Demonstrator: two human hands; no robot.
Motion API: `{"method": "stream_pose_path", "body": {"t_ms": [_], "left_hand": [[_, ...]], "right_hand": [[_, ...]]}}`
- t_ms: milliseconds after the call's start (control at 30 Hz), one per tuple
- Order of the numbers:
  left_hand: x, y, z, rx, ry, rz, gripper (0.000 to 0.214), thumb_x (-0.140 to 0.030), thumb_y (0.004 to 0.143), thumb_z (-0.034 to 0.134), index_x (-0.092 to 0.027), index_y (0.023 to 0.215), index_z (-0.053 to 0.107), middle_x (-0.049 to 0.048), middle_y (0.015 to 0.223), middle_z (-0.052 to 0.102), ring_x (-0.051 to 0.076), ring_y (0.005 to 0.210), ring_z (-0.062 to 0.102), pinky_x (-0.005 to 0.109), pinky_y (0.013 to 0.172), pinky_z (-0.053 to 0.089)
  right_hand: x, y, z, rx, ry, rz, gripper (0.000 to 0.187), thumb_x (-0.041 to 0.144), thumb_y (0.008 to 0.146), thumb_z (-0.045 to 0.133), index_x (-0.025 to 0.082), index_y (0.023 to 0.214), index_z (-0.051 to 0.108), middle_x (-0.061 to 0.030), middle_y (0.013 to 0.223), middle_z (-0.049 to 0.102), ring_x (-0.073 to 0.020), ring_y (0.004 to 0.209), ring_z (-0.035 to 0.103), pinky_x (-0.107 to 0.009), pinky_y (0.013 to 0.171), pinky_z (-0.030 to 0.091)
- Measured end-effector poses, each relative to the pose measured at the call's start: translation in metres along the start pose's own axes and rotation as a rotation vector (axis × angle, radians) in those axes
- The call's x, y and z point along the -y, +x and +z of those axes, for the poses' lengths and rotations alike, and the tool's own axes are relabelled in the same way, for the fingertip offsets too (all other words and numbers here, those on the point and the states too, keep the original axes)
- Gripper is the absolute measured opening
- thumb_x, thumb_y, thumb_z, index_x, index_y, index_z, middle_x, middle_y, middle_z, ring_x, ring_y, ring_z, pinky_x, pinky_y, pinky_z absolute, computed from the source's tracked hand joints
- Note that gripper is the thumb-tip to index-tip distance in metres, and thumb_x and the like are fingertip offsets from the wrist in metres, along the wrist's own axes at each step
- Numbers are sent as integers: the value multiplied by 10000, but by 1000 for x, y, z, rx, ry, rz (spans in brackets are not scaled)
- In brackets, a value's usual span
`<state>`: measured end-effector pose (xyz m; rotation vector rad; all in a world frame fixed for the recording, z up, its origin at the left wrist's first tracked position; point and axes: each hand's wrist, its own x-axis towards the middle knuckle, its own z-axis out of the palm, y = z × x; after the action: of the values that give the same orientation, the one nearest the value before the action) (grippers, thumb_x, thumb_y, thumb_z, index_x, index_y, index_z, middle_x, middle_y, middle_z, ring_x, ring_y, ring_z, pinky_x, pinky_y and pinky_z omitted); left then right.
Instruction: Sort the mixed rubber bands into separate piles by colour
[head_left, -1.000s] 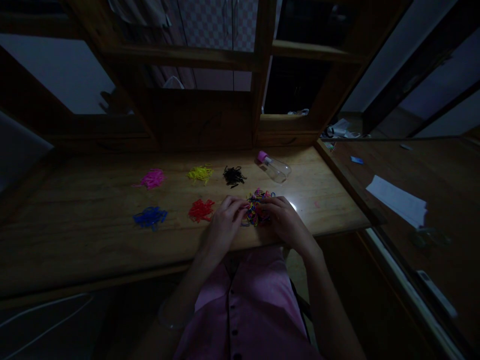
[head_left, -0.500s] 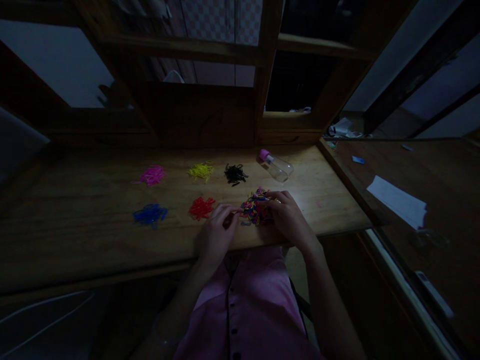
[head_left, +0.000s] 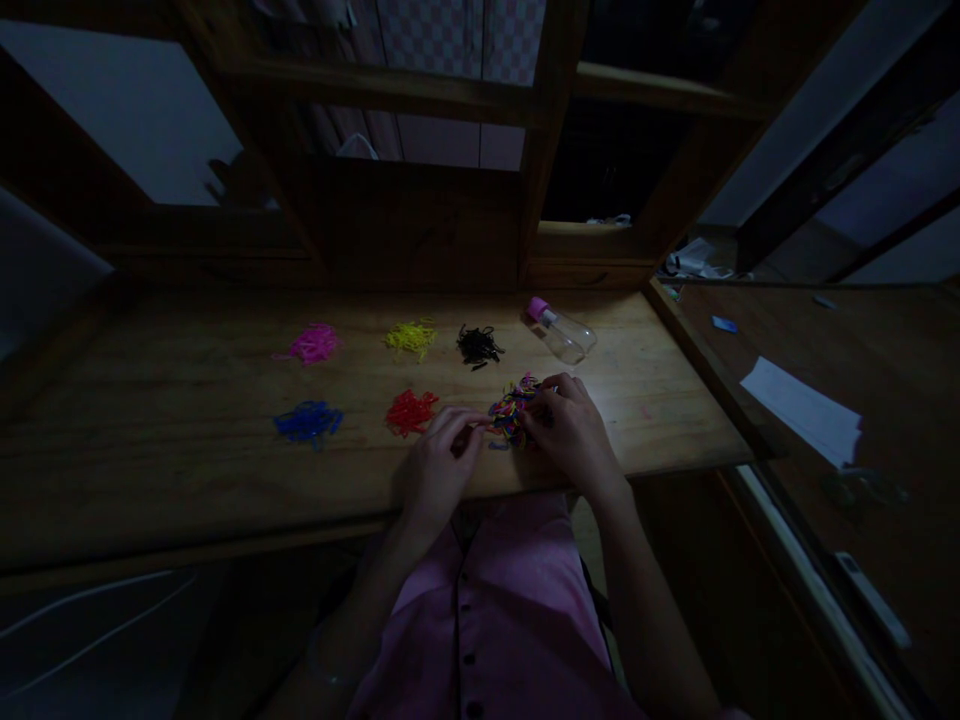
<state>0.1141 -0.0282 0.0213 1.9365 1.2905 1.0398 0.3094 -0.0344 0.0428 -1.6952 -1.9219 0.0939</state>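
A heap of mixed-colour small loops point(head_left: 510, 412), which look like rubber bands, lies near the front edge of the desk. My left hand point(head_left: 444, 452) is at its left side, thumb and fingertips pinched together; what they hold is too small to make out. Over the heap's right side is my right hand point(head_left: 571, 432), fingers bent into the loops and closed, with the fingertips partly hidden. Single-colour piles lie to the left and behind: red point(head_left: 410, 412), blue point(head_left: 308, 423), pink point(head_left: 313, 343), yellow point(head_left: 410, 338) and black point(head_left: 478, 345).
Behind the heap, a clear bottle with a pink cap point(head_left: 562, 332) lies on its side. The wooden desk point(head_left: 187, 400) ends at a shelf unit point(head_left: 420, 230) at the back. On a lower surface to the right are white paper point(head_left: 802, 408) and a white remote-like object point(head_left: 872, 598).
My right hand's fingers have curled further into the mixed heap. My left hand keeps its pinch at the heap's left side. The whole view has shifted slightly.
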Motion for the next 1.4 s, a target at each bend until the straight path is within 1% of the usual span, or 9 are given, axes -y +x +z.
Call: {"method": "stream_pose_path", "body": {"t_ms": [333, 533, 700, 867, 967, 1033, 1133, 1267, 1400], "left_hand": [[2, 0, 1, -13, -19, -1, 138, -209, 905, 538, -238, 951, 665, 26, 985, 645, 168, 889, 631, 276, 776, 509], [3, 1, 0, -2, -37, -27, 150, -202, 910, 526, -239, 945, 667, 23, 998, 644, 159, 873, 636, 264, 759, 508], [0, 5, 1, -46, -94, -14, 128, -211, 897, 548, -221, 928, 672, 34, 975, 653, 173, 907, 634, 276, 784, 510], [-11, 20, 8, -30, -344, -59, 145, -268, 889, 573, -198, 973, 668, 54, 1001, 684, 180, 938, 659, 286, 823, 538], [-20, 33, 14, 48, -543, -107, 237, -297, 884, 589, -190, 1087, 646, 72, 1095, 691, 185, 987, 669, 292, 863, 545], [-26, 40, 16, 93, -569, -76, 267, -282, 895, 576, -205, 1141, 642, 68, 1162, 677, 183, 1037, 655, 295, 897, 533], [-32, 45, 17, 90, -463, 32, 211, -230, 893, 576, -226, 1066, 697, 46, 1116, 696, 178, 1037, 647, 295, 909, 517], [-36, 44, 15, 3, -331, 86, 93, -202, 831, 655, -214, 874, 738, 34, 912, 718, 172, 879, 672, 277, 806, 534], [-40, 42, 11, -7, -307, 120, 96, -249, 830, 668, -207, 889, 731, 39, 908, 713, 170, 860, 672, 274, 784, 536]], "right_hand": [[1, 13, 11, 83, 53, 88, 80, 112, 725, 645, 178, 751, 607, -65, 900, 558, -195, 815, 553, -308, 729, 468], [-9, 9, 11, 1, 340, 207, 58, 214, 743, 675, 177, 776, 644, -36, 871, 594, -156, 720, 578, -265, 636, 460], [-9, 6, -1, 14, 762, 417, 184, 345, 782, 677, 171, 837, 656, -41, 778, 681, -179, 690, 647, -271, 614, 504], [-1, 7, -13, -1, 960, 447, 256, 403, 751, 730, 164, 818, 666, -40, 732, 702, -175, 659, 668, -268, 618, 528], [6, 5, -13, 14, 997, 421, 262, 404, 747, 737, 168, 829, 658, -41, 735, 700, -174, 645, 669, -278, 622, 541], [9, 4, -12, 14, 980, 382, 254, 397, 749, 736, 172, 834, 654, -46, 769, 702, -179, 666, 675, -282, 634, 544], [12, 1, -10, -6, 909, 325, 224, 380, 761, 723, 182, 832, 648, -46, 790, 698, -187, 712, 680, -284, 657, 543], [12, 0, -10, -25, 845, 301, 182, 344, 774, 705, 189, 847, 644, -39, 797, 693, -186, 735, 678, -283, 673, 544], [13, 0, -11, -28, 837, 297, 176, 334, 772, 709, 188, 846, 645, -40, 812, 691, -187, 754, 677, -287, 697, 547]]}}
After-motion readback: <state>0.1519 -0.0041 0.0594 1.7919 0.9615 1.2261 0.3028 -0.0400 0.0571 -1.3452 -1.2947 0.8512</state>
